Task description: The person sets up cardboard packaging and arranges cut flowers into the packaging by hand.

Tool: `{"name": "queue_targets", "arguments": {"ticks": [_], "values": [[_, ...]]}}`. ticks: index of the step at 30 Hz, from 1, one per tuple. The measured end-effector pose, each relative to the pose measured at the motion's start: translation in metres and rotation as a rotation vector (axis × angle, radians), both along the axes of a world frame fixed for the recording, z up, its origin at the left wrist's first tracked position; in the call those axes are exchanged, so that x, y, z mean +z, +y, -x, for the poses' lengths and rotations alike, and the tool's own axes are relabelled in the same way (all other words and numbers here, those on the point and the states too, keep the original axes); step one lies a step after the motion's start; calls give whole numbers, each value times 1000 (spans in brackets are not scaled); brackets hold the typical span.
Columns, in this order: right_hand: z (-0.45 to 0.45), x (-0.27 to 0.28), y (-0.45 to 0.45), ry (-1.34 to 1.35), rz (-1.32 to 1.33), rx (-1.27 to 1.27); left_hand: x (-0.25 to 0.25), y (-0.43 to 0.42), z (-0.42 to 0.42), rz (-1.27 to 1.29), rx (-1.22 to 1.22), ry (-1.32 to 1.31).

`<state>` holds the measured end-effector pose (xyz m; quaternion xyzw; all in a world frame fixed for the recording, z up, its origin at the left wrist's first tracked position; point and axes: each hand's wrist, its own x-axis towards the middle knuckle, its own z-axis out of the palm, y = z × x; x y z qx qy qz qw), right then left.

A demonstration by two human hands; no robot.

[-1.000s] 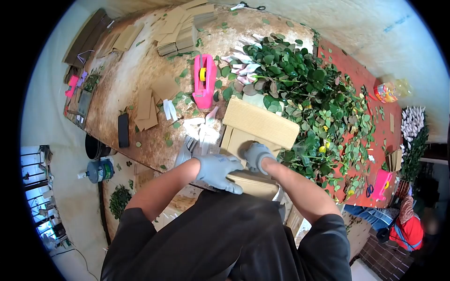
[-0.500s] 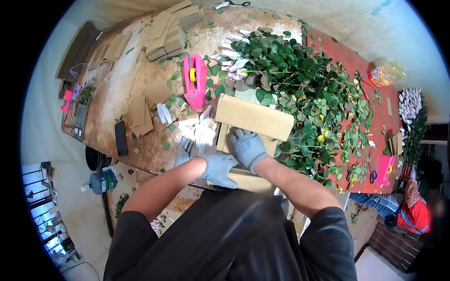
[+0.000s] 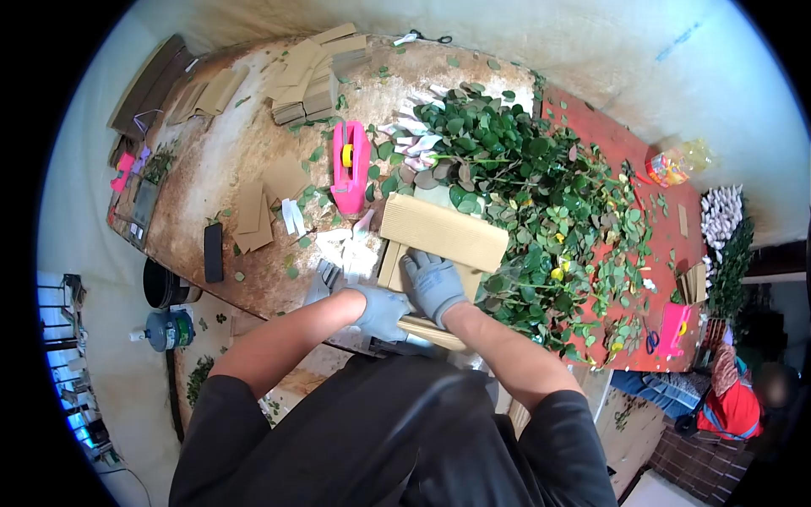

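A piece of corrugated cardboard (image 3: 443, 230), its far side folded up, lies at the near edge of the table in front of me. My right hand (image 3: 435, 286), in a grey glove, rests on its inner face with the fingers stretched out. At the near left corner my left hand (image 3: 382, 313), also gloved, is closed on the near flap of the cardboard; its fingertips are partly hidden. Just left of the cardboard lie white paper pieces (image 3: 348, 252). Leafy stems with white-wrapped heads (image 3: 507, 160) are heaped beyond and to the right.
A pink tape dispenser (image 3: 350, 169) stands past the cardboard. Stacked cardboard pieces (image 3: 306, 80) lie at the back left, and a black phone-like slab (image 3: 213, 253) near the left edge. Blue-handled scissors (image 3: 652, 341) lie at right. Another person in red (image 3: 733, 406) is at far right.
My left hand has closed from outstretched fingers onto the near flap, which now shows narrower. My right hand stays pressed on the cardboard. The whole view has shifted slightly.
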<state>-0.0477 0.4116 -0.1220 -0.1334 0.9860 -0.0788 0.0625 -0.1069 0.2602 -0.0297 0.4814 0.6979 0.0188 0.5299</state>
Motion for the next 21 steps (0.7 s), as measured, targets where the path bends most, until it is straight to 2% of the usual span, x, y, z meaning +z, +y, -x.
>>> {"name": "queue_targets", "arguments": {"ticks": [1, 4, 6, 7, 9, 10, 11, 13, 15, 17, 19, 21], "values": [[-1, 0, -1, 6, -9, 10, 5, 3, 0, 51, 6, -21], [-2, 4, 0, 24, 26, 3, -17, -2, -2, 56, 11, -11], [-1, 8, -7, -40, -44, 19, -39, -2, -2, 101, -52, -4], [1, 20, -11, -89, -86, 25, -43, -5, -4, 80, -64, 33], [18, 76, -14, -378, -38, 271, -54, -5, -1, 112, -104, -66], [22, 93, -13, -281, 24, 343, -77, -17, -6, 13, -33, -60], [31, 105, -7, -282, 12, 340, -53, -17, -6, -123, 41, -76], [58, 126, 16, -27, 230, 155, -50, -17, -11, -66, 49, 73], [94, 141, 54, 85, 275, -31, -47, -13, -8, 13, 22, 22], [129, 116, 103, 125, 245, -152, -52, -18, -13, 39, 53, 40], [145, 83, 138, 149, 32, -344, -41, -17, -13, -15, 62, 90], [153, 47, 169, 158, -155, -368, -21, -12, -11, 34, 88, 62]]}}
